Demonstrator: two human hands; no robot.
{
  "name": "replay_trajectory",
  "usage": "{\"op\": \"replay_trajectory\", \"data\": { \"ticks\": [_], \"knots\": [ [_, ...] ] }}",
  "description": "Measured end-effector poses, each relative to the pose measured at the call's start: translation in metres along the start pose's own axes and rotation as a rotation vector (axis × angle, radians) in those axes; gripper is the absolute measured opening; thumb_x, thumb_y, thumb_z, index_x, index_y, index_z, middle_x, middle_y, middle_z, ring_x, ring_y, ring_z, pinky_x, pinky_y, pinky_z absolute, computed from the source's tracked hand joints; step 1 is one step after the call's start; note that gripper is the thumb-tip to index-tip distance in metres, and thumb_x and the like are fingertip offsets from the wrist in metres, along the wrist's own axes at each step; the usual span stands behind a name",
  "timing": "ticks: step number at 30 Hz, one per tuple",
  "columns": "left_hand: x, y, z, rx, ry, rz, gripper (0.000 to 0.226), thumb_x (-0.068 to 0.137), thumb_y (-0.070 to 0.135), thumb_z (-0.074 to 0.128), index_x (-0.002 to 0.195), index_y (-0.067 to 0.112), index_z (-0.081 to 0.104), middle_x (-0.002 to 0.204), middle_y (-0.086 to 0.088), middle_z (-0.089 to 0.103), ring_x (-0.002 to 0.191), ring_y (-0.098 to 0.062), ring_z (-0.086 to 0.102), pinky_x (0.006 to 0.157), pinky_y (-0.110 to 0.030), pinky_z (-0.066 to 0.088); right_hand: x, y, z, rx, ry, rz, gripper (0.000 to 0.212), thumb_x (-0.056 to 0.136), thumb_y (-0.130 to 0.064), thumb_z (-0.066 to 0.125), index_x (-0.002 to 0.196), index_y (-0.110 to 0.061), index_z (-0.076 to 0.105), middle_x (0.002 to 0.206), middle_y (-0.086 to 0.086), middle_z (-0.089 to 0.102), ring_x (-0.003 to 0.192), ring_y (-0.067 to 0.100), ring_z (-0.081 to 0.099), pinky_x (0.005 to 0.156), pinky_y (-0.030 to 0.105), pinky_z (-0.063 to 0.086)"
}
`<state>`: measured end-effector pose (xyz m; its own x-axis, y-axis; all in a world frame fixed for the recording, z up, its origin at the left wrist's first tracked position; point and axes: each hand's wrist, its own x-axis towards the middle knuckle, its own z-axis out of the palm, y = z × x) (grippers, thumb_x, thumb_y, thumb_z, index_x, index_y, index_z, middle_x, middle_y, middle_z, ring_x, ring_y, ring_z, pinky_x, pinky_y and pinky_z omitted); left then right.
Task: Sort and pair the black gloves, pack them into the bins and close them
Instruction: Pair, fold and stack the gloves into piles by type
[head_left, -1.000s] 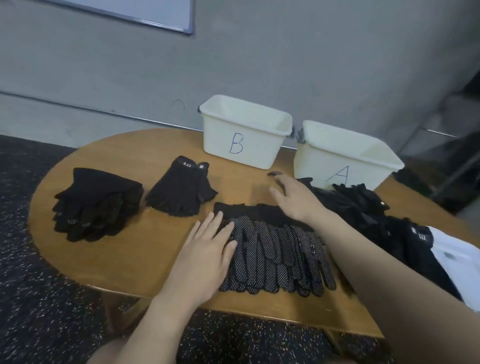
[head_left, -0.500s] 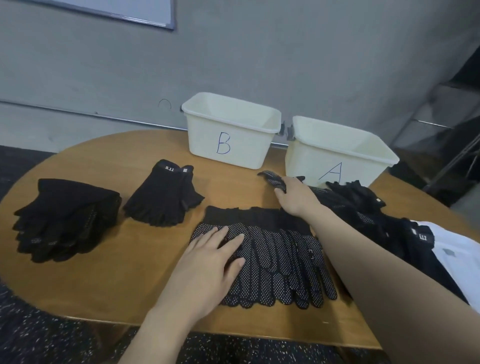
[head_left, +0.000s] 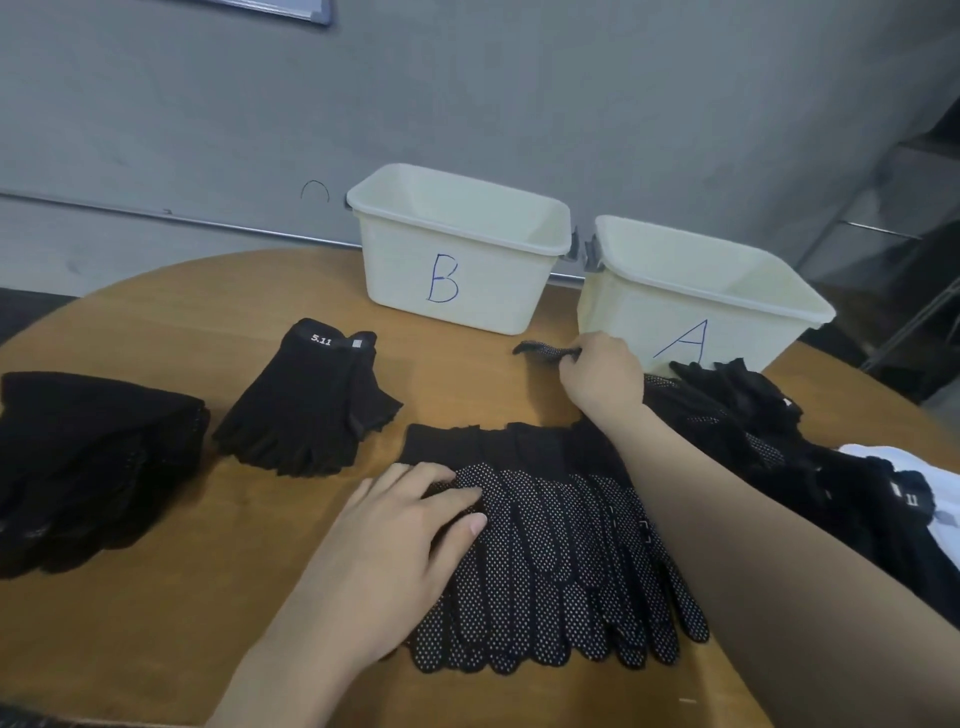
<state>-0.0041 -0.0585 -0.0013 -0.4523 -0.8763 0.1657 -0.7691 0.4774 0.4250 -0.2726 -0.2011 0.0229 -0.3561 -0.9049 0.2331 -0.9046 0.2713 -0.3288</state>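
Note:
A flat row of black dotted gloves (head_left: 561, 566) lies at the table's front centre. My left hand (head_left: 400, 545) rests flat on its left side, fingers spread. My right hand (head_left: 602, 376) is closed on another dotted glove (head_left: 543, 351), pulling it from the loose pile of black gloves (head_left: 737, 415) on the right. A pair of fingerless gloves marked 5.11 (head_left: 306, 400) lies left of centre. A stack of black gloves (head_left: 88, 462) sits at the far left. White bins marked B (head_left: 457, 249) and A (head_left: 696, 291) stand open at the back.
The round wooden table (head_left: 171, 623) has its curved edge close to me at the bottom. A white cloth (head_left: 893, 473) lies under the gloves at the right edge. A grey wall rises just behind the bins.
My right hand has closed on a dotted glove near bin A and lifted its end from the pile. My left hand slid further onto the dotted row. The camera moved closer.

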Motion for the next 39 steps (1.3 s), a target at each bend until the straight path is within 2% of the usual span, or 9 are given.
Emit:
{"op": "replay_trajectory", "data": {
  "ticks": [7, 12, 17, 21, 26, 28, 32, 36, 39],
  "knots": [
    [-0.006, -0.001, -0.002, -0.036, -0.004, 0.009, 0.061, 0.1, 0.064, 0.02, 0.145, 0.043, 0.055, 0.143, 0.025, 0.049, 0.134, 0.003, 0.037, 0.115, -0.026, 0.03, -0.01, -0.035, -0.049, 0.515, 0.061, -0.102, 0.017, 0.093, -0.014, 0.058, 0.089, -0.019, 0.075, 0.079, -0.003, 0.069, 0.081, 0.023, 0.064, 0.064, 0.02, 0.048],
    [-0.022, 0.001, -0.002, -0.102, 0.098, 0.019, 0.045, 0.105, 0.052, 0.037, 0.14, 0.037, 0.061, 0.138, 0.022, 0.055, 0.131, 0.0, 0.044, 0.119, -0.027, 0.028, -0.047, -0.066, -0.102, 0.839, 0.014, -0.118, 0.017, 0.094, -0.016, 0.061, 0.081, -0.015, 0.073, 0.078, 0.004, 0.07, 0.069, 0.017, 0.06, 0.064, 0.031, 0.045],
    [-0.042, 0.009, -0.009, -0.583, 0.267, -0.11, 0.05, 0.095, 0.06, 0.054, 0.139, 0.037, 0.06, 0.133, 0.032, 0.057, 0.127, 0.013, 0.049, 0.111, -0.021, 0.041, -0.119, -0.085, -0.124, 1.272, -0.173, -0.138, 0.015, 0.098, -0.014, 0.062, 0.097, -0.011, 0.077, 0.1, 0.017, 0.078, 0.088, 0.026, 0.071, 0.076, 0.035, 0.055],
    [-0.059, 0.017, -0.022, -1.026, 0.147, -0.13, 0.072, 0.076, 0.077, 0.07, 0.139, 0.047, 0.053, 0.134, 0.039, 0.058, 0.127, 0.016, 0.051, 0.105, -0.011, 0.042, -0.176, -0.092, -0.108, 1.476, -0.289, -0.086, 0.017, 0.099, -0.018, 0.062, 0.098, -0.018, 0.079, 0.107, 0.016, 0.077, 0.099, 0.027, 0.075, 0.08, 0.035, 0.059],
    [-0.069, 0.025, -0.022, -1.163, 0.287, -0.183, 0.023, 0.094, 0.034, 0.071, 0.115, 0.04, 0.077, 0.119, 0.015, 0.076, 0.113, -0.005, 0.07, 0.094, -0.02, 0.056, -0.211, -0.083, -0.076, 1.507, -0.306, -0.055, 0.021, 0.103, -0.016, 0.058, 0.105, -0.018, 0.079, 0.113, 0.011, 0.077, 0.107, 0.026, 0.073, 0.088, 0.036, 0.06],
    [-0.067, 0.022, -0.025, -1.184, 0.36, -0.301, 0.021, 0.095, 0.03, 0.072, 0.108, 0.046, 0.077, 0.112, 0.014, 0.078, 0.107, -0.007, 0.073, 0.087, -0.023, 0.058, -0.208, -0.075, -0.073, 1.477, -0.329, 0.001, 0.024, 0.103, -0.015, 0.06, 0.092, -0.022, 0.079, 0.107, 0.011, 0.077, 0.104, 0.026, 0.074, 0.089, 0.039, 0.06],
    [-0.059, 0.01, -0.034, -1.366, 0.508, -0.463, 0.016, 0.096, 0.014, 0.071, 0.109, 0.022, 0.076, 0.108, 0.004, 0.079, 0.104, -0.019, 0.075, 0.079, -0.032, 0.062, -0.195, -0.05, -0.08, 1.306, -0.407, 0.009, 0.035, 0.099, -0.004, 0.061, 0.074, -0.023, 0.074, 0.089, 0.013, 0.076, 0.086, 0.029, 0.076, 0.082, 0.043, 0.059],
    [-0.059, 0.003, -0.045, -1.513, 0.539, -0.356, 0.021, 0.098, 0.009, 0.065, 0.114, 0.013, 0.077, 0.118, -0.006, 0.077, 0.11, -0.022, 0.074, 0.082, -0.025, 0.06, -0.189, -0.026, -0.082, 0.863, -0.25, -0.136, 0.019, 0.095, -0.006, 0.06, 0.084, -0.014, 0.073, 0.082, 0.004, 0.077, 0.079, 0.019, 0.075, 0.087, 0.046, 0.06],
    [-0.065, 0.0, -0.051, -1.509, 0.418, -0.228, 0.02, 0.09, 0.013, 0.073, 0.108, 0.014, 0.081, 0.119, -0.01, 0.076, 0.112, -0.022, 0.073, 0.085, -0.023, 0.058, -0.191, -0.028, -0.087, 0.82, -0.171, -0.24, 0.012, 0.094, -0.014, 0.068, 0.092, -0.023, 0.075, 0.092, -0.005, 0.076, 0.091, 0.011, 0.071, 0.089, 0.026, 0.056]
  ]
}}
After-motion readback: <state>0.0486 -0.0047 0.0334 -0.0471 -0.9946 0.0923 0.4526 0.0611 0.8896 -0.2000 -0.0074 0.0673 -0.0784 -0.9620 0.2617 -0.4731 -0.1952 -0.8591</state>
